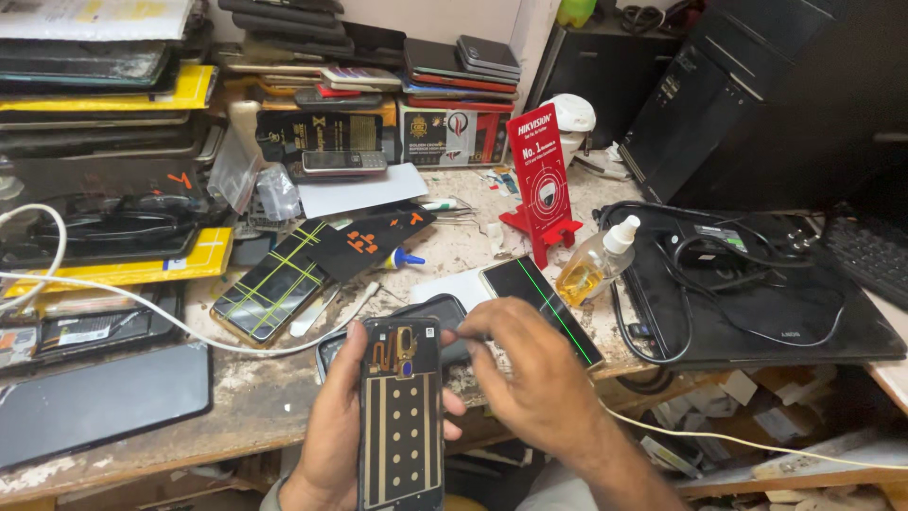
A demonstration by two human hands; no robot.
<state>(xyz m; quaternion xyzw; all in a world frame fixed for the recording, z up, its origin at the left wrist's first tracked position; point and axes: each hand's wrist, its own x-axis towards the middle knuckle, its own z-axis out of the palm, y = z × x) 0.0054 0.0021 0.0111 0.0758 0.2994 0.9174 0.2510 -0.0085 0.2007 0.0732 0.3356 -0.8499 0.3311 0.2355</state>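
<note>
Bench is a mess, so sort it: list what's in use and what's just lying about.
In use:
left hand
opened phone
right hand

Lying about:
phone with green line
spray bottle
red stand
laptop
stacked phones

A red card sign (541, 185) stands upright at mid-bench. Behind it, against the wall, sits a black-and-red printed box (452, 132); left of that, a black-and-gold box (317, 131). A dark screen crossed by a green line (541, 305) lies flat near the bench edge. A taped, apparently cracked screen (274, 282) lies left.
</note>
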